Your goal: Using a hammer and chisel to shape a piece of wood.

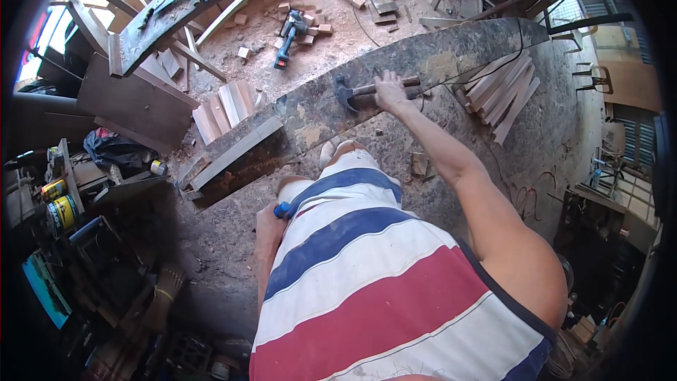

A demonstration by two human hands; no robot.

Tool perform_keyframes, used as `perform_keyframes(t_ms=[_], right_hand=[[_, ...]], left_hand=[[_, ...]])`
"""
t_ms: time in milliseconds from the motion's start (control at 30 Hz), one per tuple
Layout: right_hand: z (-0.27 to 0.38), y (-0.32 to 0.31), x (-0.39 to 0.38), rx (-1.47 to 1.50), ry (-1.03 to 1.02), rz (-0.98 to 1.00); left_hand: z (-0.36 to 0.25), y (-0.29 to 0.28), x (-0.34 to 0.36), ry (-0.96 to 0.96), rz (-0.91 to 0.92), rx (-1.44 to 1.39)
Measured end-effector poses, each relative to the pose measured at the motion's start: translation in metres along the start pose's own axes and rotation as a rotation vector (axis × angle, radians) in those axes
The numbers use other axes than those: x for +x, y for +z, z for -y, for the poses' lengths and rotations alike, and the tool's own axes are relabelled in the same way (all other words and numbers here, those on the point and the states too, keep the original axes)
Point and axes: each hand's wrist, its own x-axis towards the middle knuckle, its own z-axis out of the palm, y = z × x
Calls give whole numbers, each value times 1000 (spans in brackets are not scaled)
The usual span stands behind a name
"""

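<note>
Gripping the wooden handle of a claw hammer (352, 90), the right hand (390, 91) is closed around it where the hammer lies on the grey, stained tabletop (451, 53). The left hand (266, 229) hangs low beside the striped shirt (374, 275), fingers curled around a small blue object (282, 209) whose kind cannot be told. A stack of wood strips (504, 92) lies near the right hand on the tabletop; beyond its far edge a cordless drill (289, 39) lies on the sawdust floor among offcuts.

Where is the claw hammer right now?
In the head view, the claw hammer lies on the grey workbench, upper centre, under the right hand, left of the wood strips.
</note>
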Motion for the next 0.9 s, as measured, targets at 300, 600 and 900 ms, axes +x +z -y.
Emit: perform_keyframes(t_ms=[300,600,900], right_hand=[[130,53,-115,367,-216,278],[140,14,-142,1250,-129,1154],[158,-64,-62,1767,231,1548]], left_hand=[[-60,59,0,275,-307,-127],[-114,81,-32,440,-417,-68],[-174,75,43,560,-541,76]])
